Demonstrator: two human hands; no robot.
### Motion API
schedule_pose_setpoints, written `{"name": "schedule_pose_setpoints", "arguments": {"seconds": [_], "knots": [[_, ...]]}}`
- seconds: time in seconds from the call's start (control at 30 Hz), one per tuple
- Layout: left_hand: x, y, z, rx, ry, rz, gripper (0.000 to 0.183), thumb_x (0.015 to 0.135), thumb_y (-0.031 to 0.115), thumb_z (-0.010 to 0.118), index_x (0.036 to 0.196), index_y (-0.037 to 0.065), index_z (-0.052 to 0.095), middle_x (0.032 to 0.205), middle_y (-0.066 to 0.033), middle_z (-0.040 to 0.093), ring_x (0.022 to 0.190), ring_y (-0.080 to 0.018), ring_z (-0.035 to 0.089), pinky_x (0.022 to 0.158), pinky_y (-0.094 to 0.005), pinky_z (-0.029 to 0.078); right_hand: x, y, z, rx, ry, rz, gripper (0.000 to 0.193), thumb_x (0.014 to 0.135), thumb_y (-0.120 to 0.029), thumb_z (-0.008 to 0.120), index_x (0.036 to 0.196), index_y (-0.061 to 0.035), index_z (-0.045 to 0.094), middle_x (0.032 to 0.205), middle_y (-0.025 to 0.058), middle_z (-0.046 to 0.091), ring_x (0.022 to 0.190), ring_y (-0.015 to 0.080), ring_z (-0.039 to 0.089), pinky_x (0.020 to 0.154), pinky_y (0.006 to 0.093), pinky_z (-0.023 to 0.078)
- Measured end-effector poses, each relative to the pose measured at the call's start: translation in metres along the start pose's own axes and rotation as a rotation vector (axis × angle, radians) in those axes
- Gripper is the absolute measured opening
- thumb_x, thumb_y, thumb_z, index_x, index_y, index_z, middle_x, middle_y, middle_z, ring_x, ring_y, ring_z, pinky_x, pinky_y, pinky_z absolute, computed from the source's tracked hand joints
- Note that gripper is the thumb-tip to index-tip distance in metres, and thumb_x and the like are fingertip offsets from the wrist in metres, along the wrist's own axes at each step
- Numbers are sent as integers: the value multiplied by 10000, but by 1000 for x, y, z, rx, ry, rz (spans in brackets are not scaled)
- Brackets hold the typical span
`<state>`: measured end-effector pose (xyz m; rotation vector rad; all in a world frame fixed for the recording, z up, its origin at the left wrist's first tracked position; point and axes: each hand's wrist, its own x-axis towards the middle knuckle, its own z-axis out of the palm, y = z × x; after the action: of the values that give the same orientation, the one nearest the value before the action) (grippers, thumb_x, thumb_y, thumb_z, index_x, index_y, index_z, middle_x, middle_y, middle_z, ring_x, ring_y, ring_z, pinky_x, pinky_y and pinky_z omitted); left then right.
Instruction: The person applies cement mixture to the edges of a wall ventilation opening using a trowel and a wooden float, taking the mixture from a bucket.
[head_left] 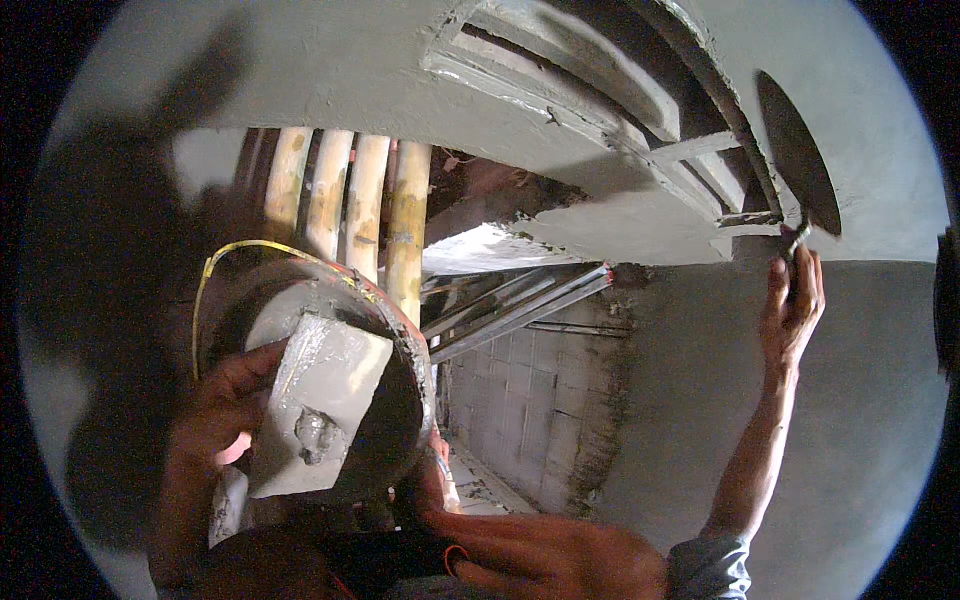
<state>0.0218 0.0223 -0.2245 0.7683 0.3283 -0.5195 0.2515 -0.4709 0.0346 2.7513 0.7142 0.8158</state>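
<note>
My left hand (222,410) grips a mortar board (345,380) by its left edge. The board is rectangular, smeared with wet grey mortar, and carries a small lump of mortar (318,436). It is held over a round bucket (428,385) with a mortar-crusted rim and a yellow handle. At the upper right, my right hand (793,310) is closed round the handle of a pointed trowel (795,150). The trowel's dark, leaf-shaped blade lies close to the grey plastered wall, beside the corner of a recessed frame (695,148); whether it touches the wall I cannot tell.
Several bamboo poles (408,220) stand beyond the bucket. Metal bars (530,310) slant near a block wall (520,390) farther down. Grey plaster (850,400) covers the surface at the right, and a dark shadow falls over the left wall. My bare leg (560,555) shows at the bottom.
</note>
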Motion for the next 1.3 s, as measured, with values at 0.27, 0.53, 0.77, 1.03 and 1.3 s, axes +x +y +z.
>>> {"name": "schedule_pose_setpoints", "arguments": {"seconds": [0.27,0.53,0.77,1.03,1.3], "knots": [[11,2,17,56,-94,73,793,813,174,828,1495,-10,468,1418,-123,608,1262,-215,598,1094,-389,446,96,-5,-33,74,-270,-100,425,1064,-378,529,1311,-54,650,873,32,573,734,117,473,671,291,435],[9,1,18,12,-105,112,844,798,227,849,1503,-16,453,1421,-141,602,1281,-218,585,1116,-386,426,56,16,-38,99,-65,122,384,1065,-316,514,1315,-58,653,866,44,623,772,134,585,745,310,511],[8,7,9,-53,-77,9,868,797,280,854,1501,-27,449,1405,-142,615,1262,-235,602,1101,-384,438,-38,-23,71,28,205,-15,249,947,-104,694,1178,-15,670,1035,130,714,965,344,655,936,485,512],[6,7,6,-42,-98,5,913,799,328,850,1513,-42,417,1404,-145,614,1249,-231,610,1087,-383,446,1,-59,90,-8,242,24,310,935,-148,718,1214,-21,669,1031,137,686,932,310,624,822,411,528],[6,2,-2,-62,-131,1,876,819,303,834,1506,-50,423,1423,-145,600,1297,-235,576,1130,-393,401,21,-65,97,43,313,32,318,909,-152,750,1190,-29,666,1014,132,689,953,323,621,834,419,532]]}}
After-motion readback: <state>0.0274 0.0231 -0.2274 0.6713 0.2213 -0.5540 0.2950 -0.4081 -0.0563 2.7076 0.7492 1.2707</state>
